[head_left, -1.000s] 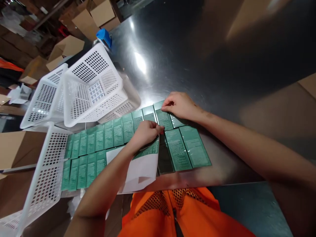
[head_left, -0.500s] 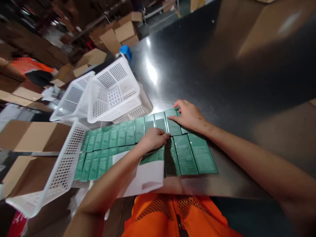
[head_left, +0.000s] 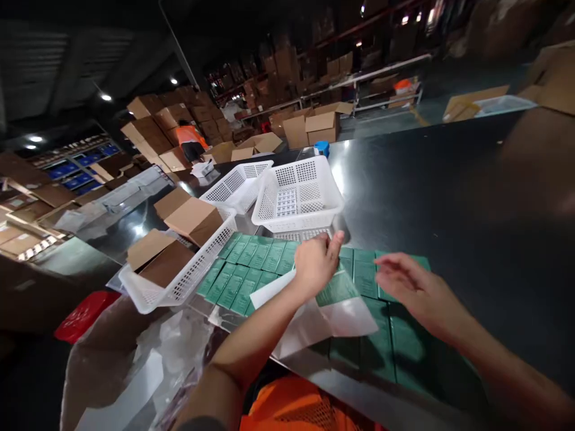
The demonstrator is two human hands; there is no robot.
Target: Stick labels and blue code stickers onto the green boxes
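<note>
Rows of flat green packets (head_left: 251, 254) lie side by side on a shiny metal table (head_left: 449, 197). My left hand (head_left: 317, 263) rests over the middle of the rows, pinching a white sheet (head_left: 341, 320) that carries one green packet (head_left: 336, 288). Further right, my right hand (head_left: 411, 287) hovers just above more green packets (head_left: 404, 335), fingers spread and holding nothing. An orange mesh vest (head_left: 296, 407) shows at the bottom edge.
Two white perforated baskets (head_left: 296, 194) (head_left: 236, 185) stand behind the packets. A third basket (head_left: 179, 278) lies tipped at the left with cardboard boxes (head_left: 188, 218) beside it. Crumpled clear plastic (head_left: 148, 359) and a red item (head_left: 83, 314) sit lower left. A person in orange (head_left: 188, 136) works far back.
The camera has tilted up, showing the warehouse. My right hand lifted off the far packets and opened, moving toward me. My left hand still grips the white sheet.
</note>
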